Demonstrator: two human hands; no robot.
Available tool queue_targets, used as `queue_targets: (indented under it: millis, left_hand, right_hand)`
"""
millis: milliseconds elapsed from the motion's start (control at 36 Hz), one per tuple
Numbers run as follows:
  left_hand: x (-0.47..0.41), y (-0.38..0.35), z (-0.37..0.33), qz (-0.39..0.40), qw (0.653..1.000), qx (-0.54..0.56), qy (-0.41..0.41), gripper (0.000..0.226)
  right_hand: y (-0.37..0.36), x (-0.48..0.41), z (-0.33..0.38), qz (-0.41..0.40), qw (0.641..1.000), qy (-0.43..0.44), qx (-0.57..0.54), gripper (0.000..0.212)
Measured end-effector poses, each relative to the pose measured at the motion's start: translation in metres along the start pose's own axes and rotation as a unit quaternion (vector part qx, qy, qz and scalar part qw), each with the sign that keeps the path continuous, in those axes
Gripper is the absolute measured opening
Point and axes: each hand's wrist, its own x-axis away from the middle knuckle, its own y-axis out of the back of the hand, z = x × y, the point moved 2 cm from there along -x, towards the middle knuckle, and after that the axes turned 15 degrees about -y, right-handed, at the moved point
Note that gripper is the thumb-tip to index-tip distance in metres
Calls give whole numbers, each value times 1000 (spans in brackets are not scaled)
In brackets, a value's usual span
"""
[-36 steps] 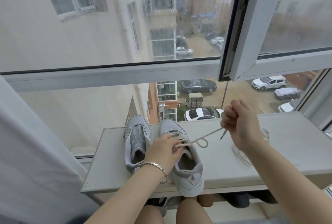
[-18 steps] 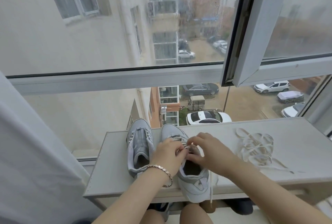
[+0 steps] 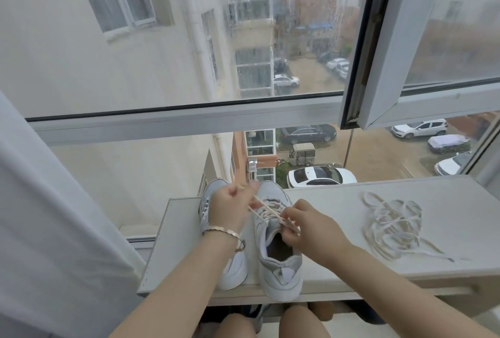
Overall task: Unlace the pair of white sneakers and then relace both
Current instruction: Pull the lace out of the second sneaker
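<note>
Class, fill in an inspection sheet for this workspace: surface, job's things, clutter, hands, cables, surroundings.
Surface: pale shelf at the window.
Job's things: left sneaker partly hidden by the arm; right sneaker beside it, lace in its eyelets; loose lace heaped to the right.
Clutter: nothing seen.
Hands: left hand holds a lace strand taut; right hand pinches the lace by the tongue.
Cables: nothing seen.
Surroundings: curtain at left; window open; cars parked below.
</note>
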Motion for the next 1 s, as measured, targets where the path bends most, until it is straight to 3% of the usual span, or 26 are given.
queue_targets:
  millis: [56,111,167,222,250,306,333,389,444,500,528,583,639,722,917,1000]
  left_hand:
    - [-9,13,-9,-68,990,120,36,28]
    - [-21,29,-17,-100,987,120,25,29]
    - [-33,49,-24,-143,989,21,-39,34]
    - [-44,65,-29,-161,969,-157,-105,35]
    - [-47,68,-29,-118,955,-250,-106,34]
    - [-48,65,-18,51,916,-396,-34,34]
    - [-43,61,-10,129,884,-449,12,32]
    - [-31,51,2,199,810,-548,65,44]
    - [-19,41,7,180,751,-635,2,61]
    - [-8,27,7,162,719,-661,-144,56]
    - [-2,19,8,173,725,-633,-208,50]
    - [8,5,13,223,764,-553,-246,38]
    - [18,-7,20,258,796,-502,-220,37]
    - [34,-19,31,263,812,-484,-192,53]
    - [58,-26,45,247,862,-432,-100,52]
    - [56,-26,48,270,859,-428,-79,63]
  right_hand:
    - [-4,2,1,-17,1000,0,0,22]
    - [-6,3,-1,-27,999,-3,-17,20]
    - [-7,4,-2,-27,999,-1,-44,18]
    - [-7,4,-4,-10,997,-1,-79,15]
    - [-6,3,-5,0,995,1,-101,14]
    - [-1,3,-7,7,991,14,-135,7]
    - [3,2,-9,7,990,22,-141,3]
    - [10,4,-13,20,988,36,-151,16]
    - [17,9,-18,51,989,41,-136,21]
    - [23,14,-24,83,994,30,-63,32]
    - [25,15,-26,99,995,15,-28,43]
    - [28,13,-27,101,995,-18,-11,47]
    - [27,7,-26,57,997,-41,-37,36]
    - [18,-5,-19,42,988,-84,-123,14]
    - [3,-27,-10,157,965,-111,-180,17]
    - [8,-28,-10,210,954,-108,-185,13]
